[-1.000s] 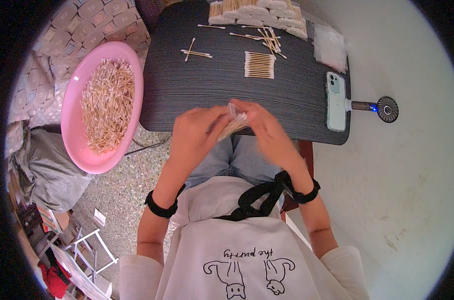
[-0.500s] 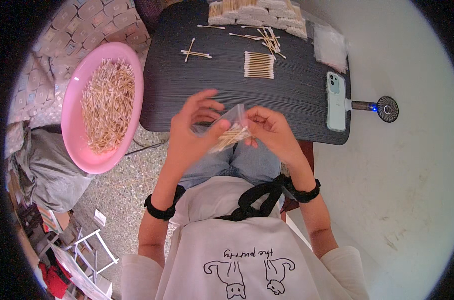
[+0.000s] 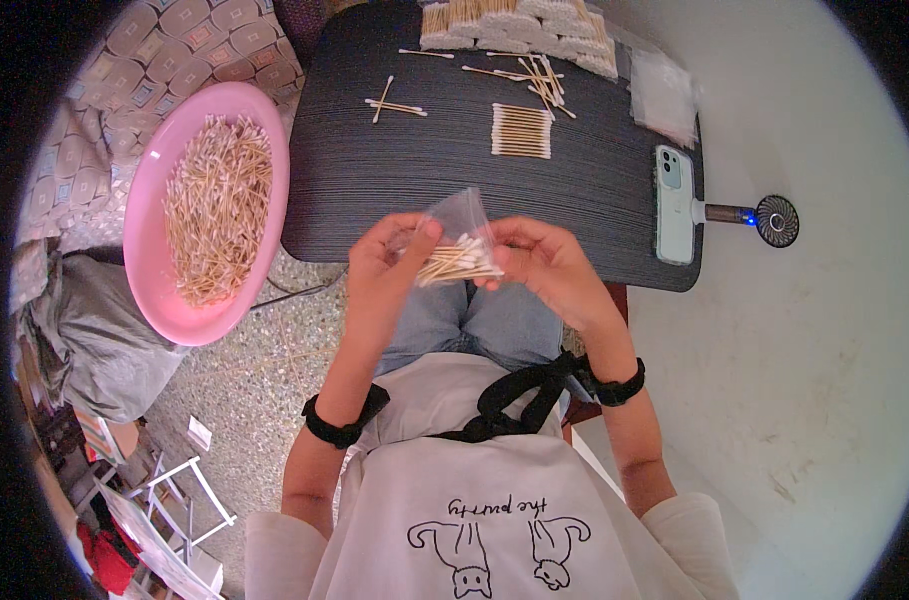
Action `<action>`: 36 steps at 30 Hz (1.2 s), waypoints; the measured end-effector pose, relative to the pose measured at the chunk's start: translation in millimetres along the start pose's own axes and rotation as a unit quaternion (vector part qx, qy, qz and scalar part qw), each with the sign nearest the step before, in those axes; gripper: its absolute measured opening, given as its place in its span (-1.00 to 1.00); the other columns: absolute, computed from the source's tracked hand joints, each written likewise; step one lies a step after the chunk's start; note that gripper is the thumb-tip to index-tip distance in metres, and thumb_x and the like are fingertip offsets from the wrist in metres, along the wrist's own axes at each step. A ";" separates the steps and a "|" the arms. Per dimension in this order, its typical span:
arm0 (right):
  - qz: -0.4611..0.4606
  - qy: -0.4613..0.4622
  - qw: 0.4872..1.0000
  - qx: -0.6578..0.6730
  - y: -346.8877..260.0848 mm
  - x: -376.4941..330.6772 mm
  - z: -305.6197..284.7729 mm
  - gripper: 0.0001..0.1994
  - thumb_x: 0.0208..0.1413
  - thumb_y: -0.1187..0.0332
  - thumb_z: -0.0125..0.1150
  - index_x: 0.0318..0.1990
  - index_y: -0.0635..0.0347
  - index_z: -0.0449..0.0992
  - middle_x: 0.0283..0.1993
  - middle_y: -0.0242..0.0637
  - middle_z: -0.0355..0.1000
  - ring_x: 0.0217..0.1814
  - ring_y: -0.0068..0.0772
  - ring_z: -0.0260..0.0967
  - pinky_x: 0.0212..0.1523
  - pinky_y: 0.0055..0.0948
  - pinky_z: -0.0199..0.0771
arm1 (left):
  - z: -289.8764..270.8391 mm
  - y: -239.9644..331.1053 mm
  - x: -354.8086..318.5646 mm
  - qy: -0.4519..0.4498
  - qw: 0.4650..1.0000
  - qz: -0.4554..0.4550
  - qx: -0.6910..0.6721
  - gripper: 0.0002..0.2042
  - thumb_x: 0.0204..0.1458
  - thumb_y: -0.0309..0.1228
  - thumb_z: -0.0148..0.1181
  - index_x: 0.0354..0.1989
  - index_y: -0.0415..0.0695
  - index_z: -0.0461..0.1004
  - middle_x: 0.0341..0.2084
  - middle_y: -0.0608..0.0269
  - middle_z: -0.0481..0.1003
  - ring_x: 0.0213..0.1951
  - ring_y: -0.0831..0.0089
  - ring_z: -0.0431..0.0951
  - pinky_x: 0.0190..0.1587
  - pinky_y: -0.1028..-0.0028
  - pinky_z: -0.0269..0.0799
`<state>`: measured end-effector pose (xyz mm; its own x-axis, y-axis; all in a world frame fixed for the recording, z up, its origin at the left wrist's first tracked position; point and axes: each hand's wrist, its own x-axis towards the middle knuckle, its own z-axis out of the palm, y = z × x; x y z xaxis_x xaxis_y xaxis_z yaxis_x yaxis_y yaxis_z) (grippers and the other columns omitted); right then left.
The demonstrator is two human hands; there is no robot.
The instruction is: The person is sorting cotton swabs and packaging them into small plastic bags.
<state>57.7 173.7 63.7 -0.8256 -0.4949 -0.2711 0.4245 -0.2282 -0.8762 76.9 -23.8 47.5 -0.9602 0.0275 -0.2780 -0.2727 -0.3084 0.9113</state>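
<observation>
A small clear plastic bag (image 3: 458, 214) with several wooden-stick cotton swabs (image 3: 458, 262) inside is held between my two hands, over my lap at the table's near edge. My left hand (image 3: 386, 258) pinches the bag's left side, thumb on top. On the right side, my right hand (image 3: 536, 258) grips it with bent fingers. Beyond them on the dark table (image 3: 404, 175) lies a neat row of cotton swabs (image 3: 521, 132). Behind that row is a loose heap of swabs (image 3: 544, 85), and two crossed swabs (image 3: 392, 107) lie farther left.
Bundles of packed swabs (image 3: 519, 25) are stacked at the table's far edge, near clear empty bags (image 3: 662, 95). A phone (image 3: 673, 200) lies at the right edge beside a small fan (image 3: 776, 220). At the left stands a pink basin (image 3: 142, 225) full of loose swabs (image 3: 217, 210).
My left hand, with its fingers spread half a second ago, has closed on the bag's left side. The bag has turned to lie more level, and its swabs show more plainly.
</observation>
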 end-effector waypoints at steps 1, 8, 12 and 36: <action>-0.007 -0.006 1.000 -0.012 1.6 0.4 -0.6 -0.75 0.18 0.42 0.15 -0.03 0.35 0.42 -0.18 -0.22 0.47 -0.27 -0.44 0.48 -0.27 -0.48 0.52 | 3.1 0.7 0.0 0.008 1.000 0.010 0.025 -0.80 0.15 -0.35 0.17 -0.21 -0.26 0.48 -0.41 0.27 0.56 -0.33 0.62 0.53 -0.27 0.61 0.44; 0.041 -0.026 0.998 0.034 7.5 0.2 -0.2 -0.78 0.11 0.45 0.24 -0.11 0.29 0.43 -0.25 -0.32 0.44 -0.29 -0.52 0.46 -0.28 -0.53 0.48 | 13.7 -7.8 -1.9 0.024 0.999 0.040 0.022 -0.81 0.15 -0.36 0.18 -0.23 -0.26 0.48 -0.45 0.34 0.52 -0.40 0.67 0.47 -0.31 0.64 0.40; 0.006 -0.003 1.000 -0.005 8.5 -1.9 -2.9 -0.76 0.13 0.39 0.22 -0.08 0.27 0.44 -0.24 -0.34 0.45 -0.32 -0.58 0.42 -0.35 -0.54 0.49 | 10.5 -7.5 -3.1 0.014 0.998 0.041 0.052 -0.82 0.15 -0.38 0.18 -0.23 -0.27 0.49 -0.45 0.34 0.52 -0.39 0.67 0.48 -0.31 0.65 0.40; 0.049 -0.007 0.996 0.069 9.5 -9.3 -10.6 -0.77 0.13 0.31 0.22 -0.14 0.27 0.48 -0.24 -0.33 0.47 -0.27 -0.55 0.44 -0.31 -0.49 0.53 | -4.5 -1.0 -10.0 -0.086 0.988 -0.009 0.130 -0.83 0.09 -0.43 0.23 -0.23 -0.27 0.56 -0.41 0.34 0.56 -0.34 0.67 0.50 -0.28 0.62 0.41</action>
<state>65.4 185.0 53.7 -0.7728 -0.5314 -0.3469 0.5512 -0.2912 -0.7819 87.1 -28.0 48.1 -0.9451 0.1982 -0.2600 -0.2750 -0.0522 0.9600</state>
